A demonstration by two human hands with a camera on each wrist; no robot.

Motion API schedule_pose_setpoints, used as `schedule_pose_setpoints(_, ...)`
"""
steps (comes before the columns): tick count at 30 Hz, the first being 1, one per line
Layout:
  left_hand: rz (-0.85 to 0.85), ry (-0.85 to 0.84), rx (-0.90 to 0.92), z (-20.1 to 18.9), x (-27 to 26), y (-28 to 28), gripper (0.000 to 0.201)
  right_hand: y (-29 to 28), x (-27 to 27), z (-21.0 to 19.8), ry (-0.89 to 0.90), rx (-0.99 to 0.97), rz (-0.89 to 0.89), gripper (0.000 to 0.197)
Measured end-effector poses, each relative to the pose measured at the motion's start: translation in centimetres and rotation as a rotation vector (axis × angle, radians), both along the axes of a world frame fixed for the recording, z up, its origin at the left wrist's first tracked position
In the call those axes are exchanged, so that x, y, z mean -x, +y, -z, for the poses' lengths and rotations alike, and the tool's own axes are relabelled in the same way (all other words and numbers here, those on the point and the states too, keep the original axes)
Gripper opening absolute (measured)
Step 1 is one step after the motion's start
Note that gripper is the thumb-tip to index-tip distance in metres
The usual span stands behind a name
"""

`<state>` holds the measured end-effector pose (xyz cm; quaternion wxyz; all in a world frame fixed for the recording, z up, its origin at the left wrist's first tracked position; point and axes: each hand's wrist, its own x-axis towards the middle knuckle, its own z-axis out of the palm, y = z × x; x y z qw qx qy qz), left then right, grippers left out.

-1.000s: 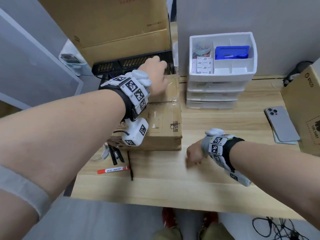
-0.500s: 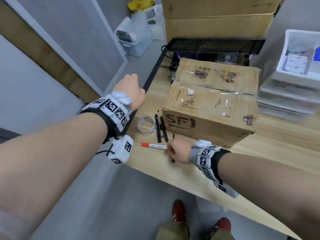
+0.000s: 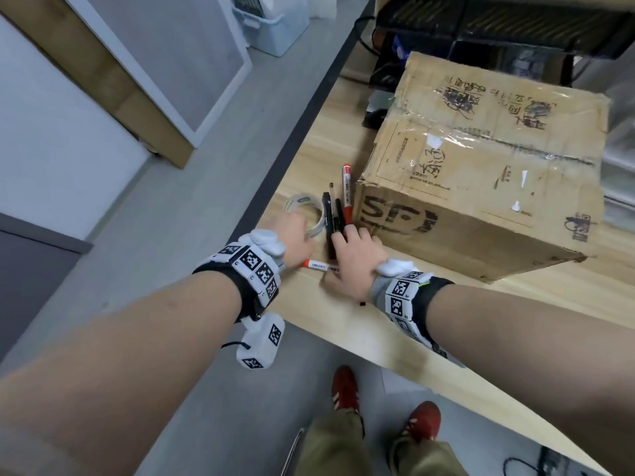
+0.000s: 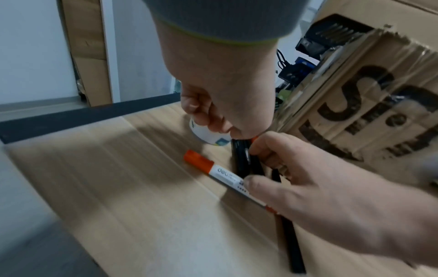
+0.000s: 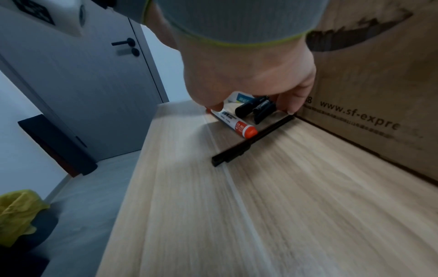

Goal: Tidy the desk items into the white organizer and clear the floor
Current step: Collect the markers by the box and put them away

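Left of a cardboard box, several pens lie on the wooden desk (image 3: 343, 324). There are black pens (image 3: 330, 214), a red marker (image 3: 347, 190) along the box, and a white marker with an orange cap (image 3: 318, 265) lying crosswise. My right hand (image 3: 343, 240) is over them. Its thumb presses the white marker (image 4: 225, 177) and its fingers curl onto the black pens (image 5: 257, 108). A thin black stick (image 5: 253, 138) lies beside them. My left hand (image 3: 304, 230) curls onto a clear tape roll (image 3: 302, 204). The white organizer (image 3: 620, 173) is a blur at the right edge.
The SF cardboard box (image 3: 481, 173) fills the desk to the right of my hands. A black rack (image 3: 498, 25) stands behind it. The desk's dark left edge (image 3: 302, 132) drops to grey floor, where a plastic bin (image 3: 275, 25) stands. A yellow-lined bin (image 5: 19, 211) is near the door.
The view swung left to the desk corner. My left hand came off the box and down onto the tape roll. My right hand slid left onto the pens.
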<state>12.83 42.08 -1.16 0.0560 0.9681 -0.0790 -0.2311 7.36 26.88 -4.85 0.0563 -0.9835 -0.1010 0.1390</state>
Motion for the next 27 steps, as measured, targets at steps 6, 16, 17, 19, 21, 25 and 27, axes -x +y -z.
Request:
schedule_pose_setpoints(6,0.257,0.120,-0.114,0.5,1.3,-1.9,0.017,-0.3,-0.3,0.7,-0.001,0.032,-0.072,0.054)
schedule_pose_setpoints(16,0.488,0.167,-0.147,2.6,2.3,-1.5,0.015,-0.6,-0.1,-0.5,0.049,0.145,-0.138,0.032)
schedule_pose_setpoints(17,0.512,0.175,-0.171,2.6,2.3,-1.4,0.017,-0.6,-0.2,-0.5,0.057,0.169,-0.139,0.031)
schedule_pose_setpoints(19,0.528,0.156,-0.189,2.8,2.4,-1.0,0.020,-0.6,-0.5,-0.5,0.068,0.203,-0.134,0.029)
schedule_pose_setpoints(21,0.524,0.114,-0.177,2.9,2.7,-0.8,0.020,-0.4,-0.7,-0.4,0.089,0.232,-0.121,0.031)
schedule_pose_setpoints(25,0.541,0.061,-0.163,3.3,3.0,-0.5,0.022,-0.3,-1.2,-0.4,0.160,0.261,-0.081,0.035)
schedule_pose_setpoints(27,0.549,0.018,-0.160,3.3,3.2,-0.7,0.021,-0.7,-1.2,-0.5,0.177,0.241,-0.095,0.033)
